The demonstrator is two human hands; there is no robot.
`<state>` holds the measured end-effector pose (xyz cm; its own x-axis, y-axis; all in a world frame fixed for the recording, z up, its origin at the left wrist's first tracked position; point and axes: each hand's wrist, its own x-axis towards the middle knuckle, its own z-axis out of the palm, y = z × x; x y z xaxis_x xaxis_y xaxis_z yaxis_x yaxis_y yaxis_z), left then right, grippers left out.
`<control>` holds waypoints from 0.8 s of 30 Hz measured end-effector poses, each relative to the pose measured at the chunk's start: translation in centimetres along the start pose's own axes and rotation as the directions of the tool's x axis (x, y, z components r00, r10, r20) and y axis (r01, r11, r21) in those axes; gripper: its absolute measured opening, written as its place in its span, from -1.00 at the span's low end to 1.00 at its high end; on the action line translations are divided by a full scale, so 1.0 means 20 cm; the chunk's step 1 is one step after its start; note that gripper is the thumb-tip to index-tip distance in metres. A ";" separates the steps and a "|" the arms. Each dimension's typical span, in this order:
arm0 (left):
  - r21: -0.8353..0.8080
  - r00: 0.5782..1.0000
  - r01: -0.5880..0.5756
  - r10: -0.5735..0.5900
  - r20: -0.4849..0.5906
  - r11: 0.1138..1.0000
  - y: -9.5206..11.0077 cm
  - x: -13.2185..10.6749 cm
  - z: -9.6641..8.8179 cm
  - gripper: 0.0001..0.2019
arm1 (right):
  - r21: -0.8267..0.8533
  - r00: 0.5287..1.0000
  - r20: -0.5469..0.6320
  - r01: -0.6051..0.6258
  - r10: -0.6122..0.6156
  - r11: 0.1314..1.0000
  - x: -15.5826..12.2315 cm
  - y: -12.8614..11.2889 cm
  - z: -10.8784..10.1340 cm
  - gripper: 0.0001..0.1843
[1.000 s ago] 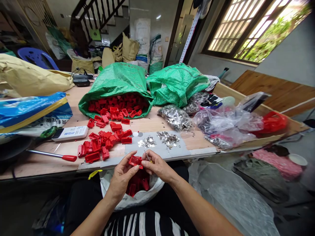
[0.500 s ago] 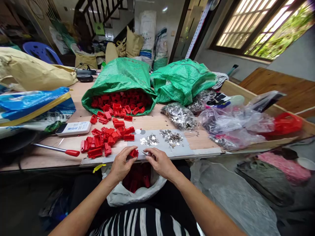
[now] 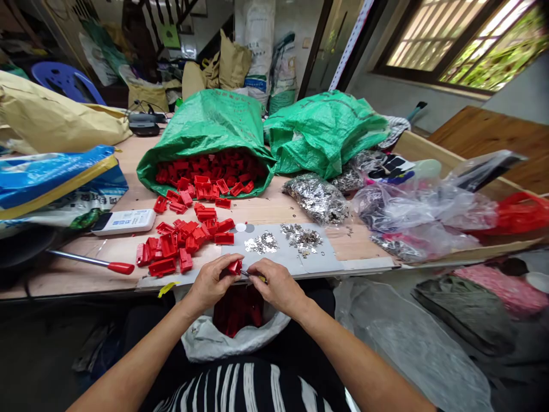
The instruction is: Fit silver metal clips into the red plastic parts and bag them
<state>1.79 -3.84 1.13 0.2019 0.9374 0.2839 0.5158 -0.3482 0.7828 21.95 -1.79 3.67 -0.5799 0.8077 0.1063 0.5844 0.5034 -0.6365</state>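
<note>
My left hand (image 3: 210,281) is closed on a small red plastic part (image 3: 234,266) at the table's near edge. My right hand (image 3: 275,284) pinches a thin metal tool (image 3: 246,274) whose tip meets that part. Below both hands a white bag (image 3: 223,337) holding red parts rests on my lap. Loose red parts (image 3: 180,243) lie just left of my hands. Two small heaps of silver metal pieces (image 3: 281,239) sit on a grey sheet (image 3: 295,260) right behind my hands.
A green sack (image 3: 206,131) spills red parts at the table's middle; a second green sack (image 3: 326,129) lies to its right. A red-handled screwdriver (image 3: 96,263), a white remote (image 3: 124,221), clear bags of metal pieces (image 3: 317,197) and plastic bags (image 3: 429,209) surround the work spot.
Both hands moved from over my lap up to the table edge with the red part and the tool; the tool tip now touches the part. The camera tilted a little.
</note>
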 end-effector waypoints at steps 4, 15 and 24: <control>-0.008 1.000 -0.007 0.007 0.010 1.000 -0.01 0.00 0.00 -0.61 | -0.030 1.000 0.017 -0.026 0.026 0.999 0.00 -0.01 0.00 -0.85; -0.030 1.000 -0.014 0.014 0.002 0.999 -0.01 0.00 0.00 -0.66 | -0.234 0.969 0.082 -0.210 0.234 0.949 0.03 -0.14 0.00 -0.85; -0.033 0.999 0.046 -0.045 0.022 0.998 -0.02 0.00 0.00 -0.68 | -0.071 0.985 0.068 -0.157 0.161 0.985 0.06 -0.08 -0.01 -0.87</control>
<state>1.50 -3.75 0.86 0.1962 0.9517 0.2359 0.4967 -0.3040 0.8129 20.45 -1.58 5.01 -0.5151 0.8557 -0.0499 0.7067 0.3910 -0.5897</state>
